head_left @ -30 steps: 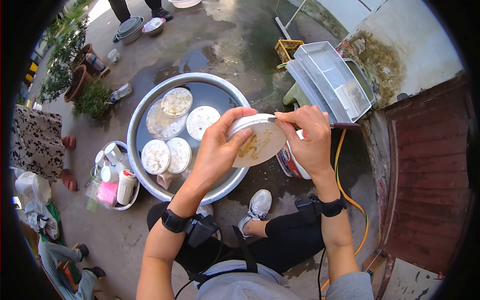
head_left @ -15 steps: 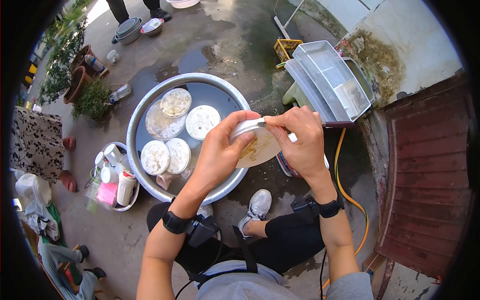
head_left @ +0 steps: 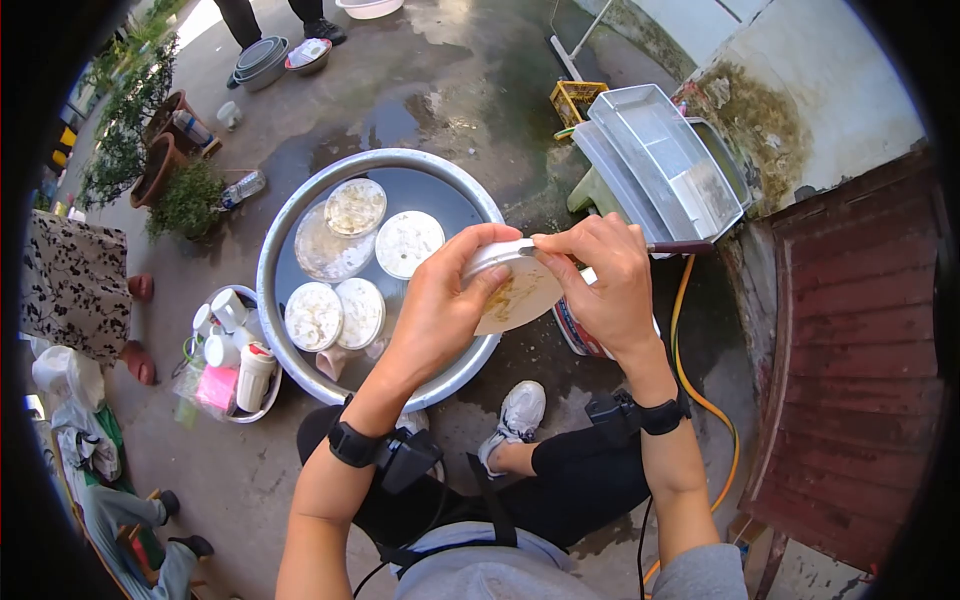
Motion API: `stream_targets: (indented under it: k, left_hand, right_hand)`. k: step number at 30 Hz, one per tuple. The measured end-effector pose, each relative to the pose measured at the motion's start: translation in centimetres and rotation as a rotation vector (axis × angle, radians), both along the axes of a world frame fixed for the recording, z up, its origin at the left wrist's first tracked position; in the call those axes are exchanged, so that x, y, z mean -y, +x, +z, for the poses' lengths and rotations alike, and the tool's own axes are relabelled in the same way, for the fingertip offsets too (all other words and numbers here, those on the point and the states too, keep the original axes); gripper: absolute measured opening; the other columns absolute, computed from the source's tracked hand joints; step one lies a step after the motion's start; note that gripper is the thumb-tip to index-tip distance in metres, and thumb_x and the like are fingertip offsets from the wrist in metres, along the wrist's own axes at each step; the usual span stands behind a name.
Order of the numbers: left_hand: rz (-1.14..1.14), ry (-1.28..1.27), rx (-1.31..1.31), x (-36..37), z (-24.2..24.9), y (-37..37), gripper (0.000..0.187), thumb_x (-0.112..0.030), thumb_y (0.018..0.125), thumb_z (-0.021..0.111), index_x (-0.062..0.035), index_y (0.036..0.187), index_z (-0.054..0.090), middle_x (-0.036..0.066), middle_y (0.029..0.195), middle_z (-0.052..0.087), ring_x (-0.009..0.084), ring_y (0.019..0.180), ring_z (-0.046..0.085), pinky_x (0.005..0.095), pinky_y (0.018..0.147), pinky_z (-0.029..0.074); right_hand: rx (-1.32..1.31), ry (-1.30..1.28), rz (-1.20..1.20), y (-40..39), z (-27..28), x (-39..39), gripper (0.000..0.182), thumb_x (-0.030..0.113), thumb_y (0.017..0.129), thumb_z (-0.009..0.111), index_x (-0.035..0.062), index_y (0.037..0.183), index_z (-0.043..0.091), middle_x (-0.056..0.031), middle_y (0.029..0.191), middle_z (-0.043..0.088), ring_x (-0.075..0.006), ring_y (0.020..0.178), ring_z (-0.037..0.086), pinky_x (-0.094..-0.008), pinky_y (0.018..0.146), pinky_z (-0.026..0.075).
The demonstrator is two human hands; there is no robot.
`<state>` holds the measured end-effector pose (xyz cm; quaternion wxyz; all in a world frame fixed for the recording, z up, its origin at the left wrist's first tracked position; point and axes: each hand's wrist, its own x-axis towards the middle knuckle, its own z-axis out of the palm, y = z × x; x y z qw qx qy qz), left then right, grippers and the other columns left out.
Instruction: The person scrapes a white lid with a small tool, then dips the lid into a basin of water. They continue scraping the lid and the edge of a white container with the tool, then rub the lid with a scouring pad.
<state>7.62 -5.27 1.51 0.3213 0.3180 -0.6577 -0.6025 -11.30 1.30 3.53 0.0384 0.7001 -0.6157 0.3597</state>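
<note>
Left hand [head_left: 445, 285] on my feed has its grip closed down on a round white disc [head_left: 520, 295], fingers over the top rim and thumb pressed on the stained face. The disc is tilted up just past the right edge of the big basin. Right hand [head_left: 605, 275] has a snug pinch on a knife [head_left: 680, 246], dark handle poking out past the knuckles, and the bit of blade I can see sits right at the disc's rim. Can't tell if it's wedged in or just touching.

Below the left hand I've got that big metal basin [head_left: 277, 335] of water with more blotchy round pieces in it, one pair overlapping up top. Bucket [head_left: 575, 335] is half hidden below the right hand, with an orange hose [head_left: 706, 397] snaking past it. Further out: clear plastic bins [head_left: 655, 140] by the wall, and a bowl [head_left: 262, 412] of white cups [head_left: 228, 310] left of the basin.
</note>
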Motion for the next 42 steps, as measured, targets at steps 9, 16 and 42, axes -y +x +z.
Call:
stream_targets:
  k: [9,16,42]
  left_hand:
    - [0.034,0.225,-0.066,0.2,0.6,0.1,0.036,-0.010,0.097,0.066,-0.0032,0.133,0.062,0.009,0.122,0.068,0.0149,0.114,0.062,0.0312,0.100,0.048]
    - [0.095,0.549,-0.289,1.2,-0.3,0.6,0.038,-0.017,0.096,0.069,-0.0059,0.130,0.056,0.005,0.117,0.068,0.0128,0.112,0.061,0.0322,0.105,0.039]
    - [-0.012,0.174,0.020,0.7,0.3,0.4,0.033,-0.010,0.093,0.073,-0.0044,0.123,0.061,0.007,0.109,0.070,0.0138,0.103,0.065,0.0314,0.090,0.052]
  right_hand:
    - [0.100,0.005,-0.057,0.6,-0.1,0.2,0.015,0.017,0.088,0.076,0.0143,0.102,0.073,-0.0006,0.079,0.061,-0.0212,0.077,0.057,-0.0368,0.072,0.039]
    - [0.497,0.071,-0.241,-1.7,-3.0,0.5,0.019,0.020,0.103,0.064,0.0034,0.111,0.064,-0.0083,0.097,0.063,-0.0160,0.082,0.063,-0.0308,0.077,0.052]
    - [-0.097,-0.112,-0.070,-1.5,0.3,0.0,0.016,0.012,0.082,0.078,0.0174,0.097,0.075,0.0040,0.087,0.067,-0.0177,0.081,0.060,-0.0356,0.078,0.036]
